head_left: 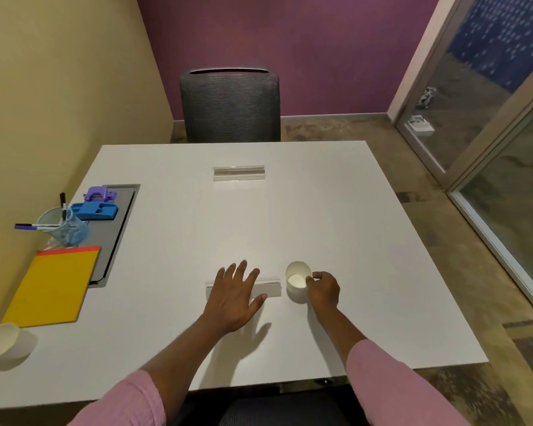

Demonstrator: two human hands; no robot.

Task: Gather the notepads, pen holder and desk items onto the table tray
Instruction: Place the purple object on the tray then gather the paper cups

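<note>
**A:** Which step is this?

**B:** A pickup, I'd judge, with two loose items near the front of the white surface [336, 210]. The right grip [323, 290] pinches the rim of the small white paper cup [296, 279], thumb and fingers curled on its near edge. The left grip [233, 298] is wide, its fingers straight and fanned over the clear acrylic strip holder [271, 289]. I cannot tell whether the palm touches it.

**A:** Where do they go?

**B:** To the dark grey recessed tray [103, 241] at the surface's left edge, well apart from both grips. It already holds a purple plastic punch [100, 194] and a blue plastic desk organiser [96, 210]. The pale blue see-through pen holder [65, 229] with its markers stands at its side. The yellow notepad with an orange top band [51, 290] lies half over its near corner.

**A:** And the next move?

**B:** Probably lifting the cup upright and closing the left fingers round the strip's long edges. The strip is low and slick, so it may slide rather than lift.

**A:** How does the cup look?

**B:** Upright, open-topped, light, and apparently empty. It stands just beside the strip's right end.

**A:** Anything else out?

**B:** A second white paper cup [3, 338] near the front left corner, and another clear acrylic holder [239, 173] toward the far side.
</note>
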